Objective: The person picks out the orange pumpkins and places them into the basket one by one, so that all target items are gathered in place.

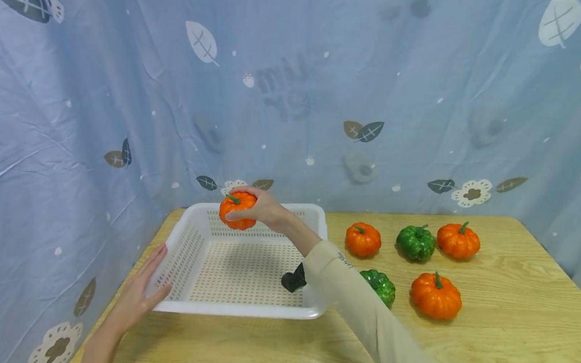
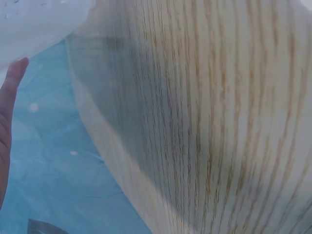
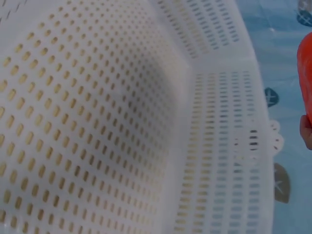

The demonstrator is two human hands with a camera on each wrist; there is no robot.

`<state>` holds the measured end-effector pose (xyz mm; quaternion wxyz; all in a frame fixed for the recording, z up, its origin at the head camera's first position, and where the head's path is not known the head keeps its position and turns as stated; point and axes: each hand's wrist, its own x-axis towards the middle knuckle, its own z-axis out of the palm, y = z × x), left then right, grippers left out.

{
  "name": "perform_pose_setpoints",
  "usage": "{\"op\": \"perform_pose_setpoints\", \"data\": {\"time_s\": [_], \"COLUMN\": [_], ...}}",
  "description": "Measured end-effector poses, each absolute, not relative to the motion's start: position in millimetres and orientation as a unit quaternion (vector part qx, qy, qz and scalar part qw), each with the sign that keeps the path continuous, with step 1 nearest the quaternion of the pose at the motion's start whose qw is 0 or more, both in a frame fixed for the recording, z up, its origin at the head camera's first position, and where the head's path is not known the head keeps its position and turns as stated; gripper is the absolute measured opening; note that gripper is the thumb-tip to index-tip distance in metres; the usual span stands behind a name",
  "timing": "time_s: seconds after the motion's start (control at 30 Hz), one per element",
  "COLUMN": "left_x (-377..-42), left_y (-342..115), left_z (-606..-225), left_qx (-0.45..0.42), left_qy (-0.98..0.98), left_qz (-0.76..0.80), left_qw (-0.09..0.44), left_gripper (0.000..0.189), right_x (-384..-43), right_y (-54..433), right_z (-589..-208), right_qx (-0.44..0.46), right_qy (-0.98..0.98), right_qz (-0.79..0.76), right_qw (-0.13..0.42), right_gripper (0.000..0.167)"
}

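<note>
White perforated basket (image 1: 245,314) lying open from above, walls blocking sideways passage; right sleeve (image 1: 363,302) crossing over right rim. Mini pumpkins (image 1: 435,298) dotting table (image 1: 524,299), gaps running between. Curtain (image 1: 320,161) closing off back.

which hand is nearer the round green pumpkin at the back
Right. The right hand, holding a round orange pumpkin above the white plastic basket, is left of the round green pumpkin; the left hand is farther left, at the basket's left side.

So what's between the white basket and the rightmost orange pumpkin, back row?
Two things, left to right in the head view: another orange pumpkin, then a green pumpkin beside the rightmost one.
</note>
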<state>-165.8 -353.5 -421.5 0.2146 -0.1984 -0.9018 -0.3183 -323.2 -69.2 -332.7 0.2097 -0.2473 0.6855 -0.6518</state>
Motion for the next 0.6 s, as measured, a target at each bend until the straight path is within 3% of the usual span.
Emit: {"op": "perform_pose_setpoints", "data": {"time_s": [0.4, 0.6], "left_x": [-164.1, -165.7], "left_y": [-353.2, -354.1], "left_z": [-421.0, -421.8], "left_qx": [-0.196, -0.191], "left_qy": [-0.902, -0.903], "left_qz": [-0.325, -0.325], "left_qw": [0.206, 0.205], "left_gripper": [0.074, 0.074], "right_x": [-330.1, -335.5], "right_y": [-99.9, -103.0], "right_z": [-361.7, -381.3], "right_qx": [-0.257, -0.230], "right_qy": [0.685, 0.694], "right_qz": [-0.642, -0.650], "right_qw": [0.229, 0.206], "right_gripper": [0.061, 0.068]}}
